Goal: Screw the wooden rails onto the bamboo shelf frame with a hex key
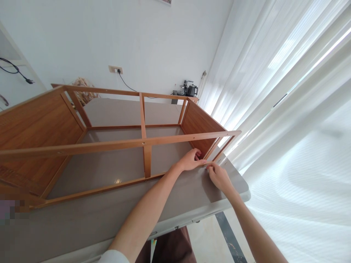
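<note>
A brown wooden frame [145, 160] with slim rails and solid end panels lies on its side on the grey table [175, 191]. My left hand [190, 159] reaches between its rails near the right end. The fingers are curled inside the frame, and the thumb presses on the lower rail [161, 174]. Just to the right, my right hand [218, 176] is closed at the near side of that rail, by the corner. Whether its fingertips hold something small is hidden. The right end panel [201, 122] stands upright beyond both hands.
Small metal pieces [226, 163] lie on the table right of the frame. A black kettle [192, 90] stands behind. White curtains [287, 102] hang close to the table's right end. A blurred patch [11, 210] covers something at the left edge.
</note>
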Tool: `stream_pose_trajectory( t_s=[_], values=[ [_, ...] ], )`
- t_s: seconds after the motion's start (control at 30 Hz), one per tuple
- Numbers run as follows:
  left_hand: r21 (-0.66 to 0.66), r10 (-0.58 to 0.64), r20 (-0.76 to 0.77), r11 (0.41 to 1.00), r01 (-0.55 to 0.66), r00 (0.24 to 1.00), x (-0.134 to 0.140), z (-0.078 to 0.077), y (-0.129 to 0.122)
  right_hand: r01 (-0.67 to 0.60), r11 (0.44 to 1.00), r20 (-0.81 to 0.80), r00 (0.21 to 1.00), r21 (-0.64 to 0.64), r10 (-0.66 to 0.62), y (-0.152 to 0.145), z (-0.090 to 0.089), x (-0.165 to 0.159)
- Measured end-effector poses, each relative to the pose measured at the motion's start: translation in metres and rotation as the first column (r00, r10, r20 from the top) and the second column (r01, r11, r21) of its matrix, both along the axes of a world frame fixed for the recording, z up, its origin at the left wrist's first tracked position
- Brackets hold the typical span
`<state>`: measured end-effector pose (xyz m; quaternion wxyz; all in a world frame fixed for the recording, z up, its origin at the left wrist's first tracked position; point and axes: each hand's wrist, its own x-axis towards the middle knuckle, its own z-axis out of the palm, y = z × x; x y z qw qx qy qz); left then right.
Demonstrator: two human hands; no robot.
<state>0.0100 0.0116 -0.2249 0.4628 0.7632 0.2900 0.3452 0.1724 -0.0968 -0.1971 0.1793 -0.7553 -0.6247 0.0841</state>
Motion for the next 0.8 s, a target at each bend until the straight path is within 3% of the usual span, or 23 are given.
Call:
stream_pose_trajectory(
  t_s=[0.23, 0.4, 0.57, 0.8],
  values=[
    [0.005, 0.009, -0.001, 1.0, -0.009, 1.0, 0.003, -0.002, 0.002, 0.031, 0.999, 0.128, 0.991, 0.042, -0.036, 0.001, -0.002, -0.018],
    [-0.009, 0.001, 0.004, 1.0, -0.001, 1.0, 0.002, -0.001, 0.001, 0.039, 0.997, 0.037, 0.998, 0.069, -0.042, -0.002, -0.009, -0.02],
    [-0.038, 0.006, -0.003, 0.999, -0.006, 1.0, 0.001, 0.001, 0.0, 0.141, 0.986, -0.092, 0.987, 0.088, -0.133, 0.004, -0.011, -0.017],
    [-0.033, 0.003, -0.013, 0.999, -0.004, 1.0, 0.0, 0.003, 0.0, 0.087, 0.99, -0.044, 0.996, 0.108, -0.082, -0.003, -0.008, -0.021]
  ],
)
